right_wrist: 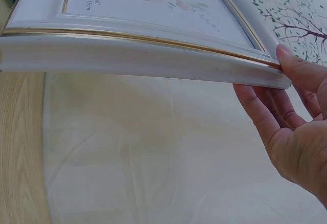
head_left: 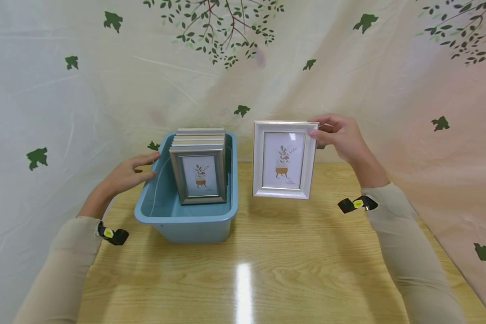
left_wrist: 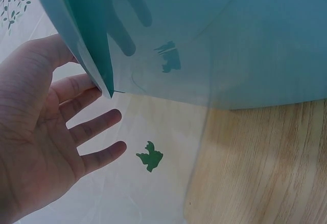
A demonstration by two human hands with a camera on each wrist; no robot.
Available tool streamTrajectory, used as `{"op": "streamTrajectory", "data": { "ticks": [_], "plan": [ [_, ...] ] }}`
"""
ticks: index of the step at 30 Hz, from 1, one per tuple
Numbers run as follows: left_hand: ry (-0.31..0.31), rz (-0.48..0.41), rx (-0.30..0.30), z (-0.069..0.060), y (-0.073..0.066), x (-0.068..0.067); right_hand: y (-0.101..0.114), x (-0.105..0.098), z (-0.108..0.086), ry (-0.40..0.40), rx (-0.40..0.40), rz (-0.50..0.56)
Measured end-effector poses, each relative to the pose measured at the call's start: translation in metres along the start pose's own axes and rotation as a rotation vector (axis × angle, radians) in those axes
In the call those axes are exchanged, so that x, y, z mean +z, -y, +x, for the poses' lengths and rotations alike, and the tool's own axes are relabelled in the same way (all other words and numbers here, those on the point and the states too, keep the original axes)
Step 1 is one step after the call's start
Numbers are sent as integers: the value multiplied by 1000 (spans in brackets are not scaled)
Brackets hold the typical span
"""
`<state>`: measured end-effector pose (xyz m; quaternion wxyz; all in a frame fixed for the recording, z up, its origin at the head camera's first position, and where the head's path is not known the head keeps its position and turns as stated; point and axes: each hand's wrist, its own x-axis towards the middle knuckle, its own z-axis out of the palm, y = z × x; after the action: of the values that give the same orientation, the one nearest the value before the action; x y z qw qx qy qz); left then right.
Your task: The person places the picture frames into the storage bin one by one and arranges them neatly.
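My right hand (head_left: 338, 135) pinches a white picture frame (head_left: 258, 162) by its upper right corner, thumb on the front and fingers behind. The frame is upright, gold-lined, with a potted-plant print inside; in the right wrist view its long side edge (right_wrist: 153, 58) faces the camera. My left hand (head_left: 127, 175) touches the left rim of a blue plastic tub (head_left: 190, 231), its fingers mostly straight. In the left wrist view the left hand (left_wrist: 46, 127) meets the rim, and part of the thumb is hidden behind it. Several picture frames (head_left: 197, 147) lean stacked inside the tub, a grey-silver one in front.
The tub and the held frame are over a wood-grain table (head_left: 299, 256). Behind it hangs a pale cloth (head_left: 210, 90) printed with leaves and branches. Light reflects off the table near the front. A strap device (head_left: 358, 204) is on each wrist.
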<state>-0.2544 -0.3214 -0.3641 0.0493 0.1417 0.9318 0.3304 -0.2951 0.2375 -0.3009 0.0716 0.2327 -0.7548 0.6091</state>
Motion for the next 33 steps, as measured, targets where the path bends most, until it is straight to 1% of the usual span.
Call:
{"op": "streamTrajectory", "data": {
  "ticks": [3,6,13,21,24,29,33],
  "plan": [
    [-3,0,4,0,1,0,8,4,5,11,-39,70],
    [-5,-2,10,0,2,1,17,7,9,19,-84,115],
    [-8,-4,10,0,3,2,38,17,17,19,-144,131],
    [-9,-4,11,-1,2,1,58,34,29,33,-194,172],
    [-10,-7,15,-2,2,1,65,42,33,37,-213,176],
    [-15,-7,11,-3,1,2,74,56,37,46,-245,217],
    [-19,-5,12,-4,1,3,77,68,40,50,-260,257]
  ]
}}
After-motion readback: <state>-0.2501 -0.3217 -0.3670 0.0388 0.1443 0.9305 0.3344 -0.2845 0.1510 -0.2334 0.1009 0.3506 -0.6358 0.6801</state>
